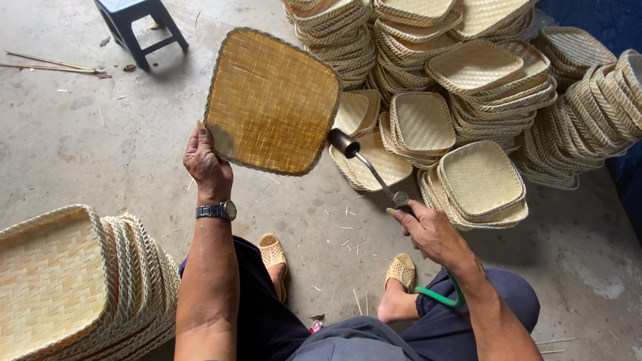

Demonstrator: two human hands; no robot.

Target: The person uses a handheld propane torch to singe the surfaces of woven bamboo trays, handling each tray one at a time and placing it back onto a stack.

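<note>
Seated above a concrete floor (pixel 80 134), a person grips the lower corner of a square golden-brown woven bamboo tray (pixel 271 100) in the left hand (pixel 207 167), fingers clamped on its rim, holding it upright. Right hand (pixel 431 230) is closed around a metal gas torch (pixel 371 170), its dark nozzle just beside the tray's edge. Pale woven trays (pixel 478 177) lie heaped beyond.

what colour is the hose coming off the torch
Green: the hose curls below the right hand across the knee, seen in the head view.
</note>
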